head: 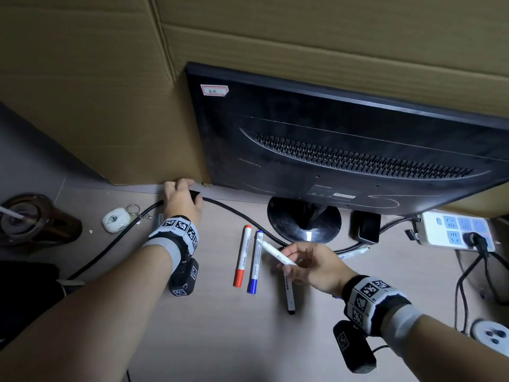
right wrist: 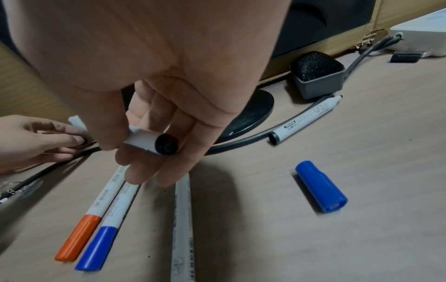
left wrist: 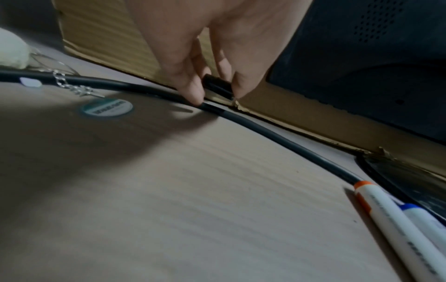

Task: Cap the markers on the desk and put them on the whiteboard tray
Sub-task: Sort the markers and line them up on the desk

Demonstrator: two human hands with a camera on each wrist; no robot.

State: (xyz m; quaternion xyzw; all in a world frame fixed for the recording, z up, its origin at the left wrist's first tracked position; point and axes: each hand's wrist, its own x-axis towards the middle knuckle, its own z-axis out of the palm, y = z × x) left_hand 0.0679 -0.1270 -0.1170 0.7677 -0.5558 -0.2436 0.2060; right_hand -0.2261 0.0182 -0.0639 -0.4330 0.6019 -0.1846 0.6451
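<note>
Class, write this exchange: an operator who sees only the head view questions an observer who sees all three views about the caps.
Operator: What is my left hand touching by the cardboard?
Observer: Left wrist view: the left hand pinches a small black cap just above the black cable.
Operator: Any loose cap I miss?
Observer: Right wrist view: a blue cap lies on the desk, right of the right hand holding the white marker.
</note>
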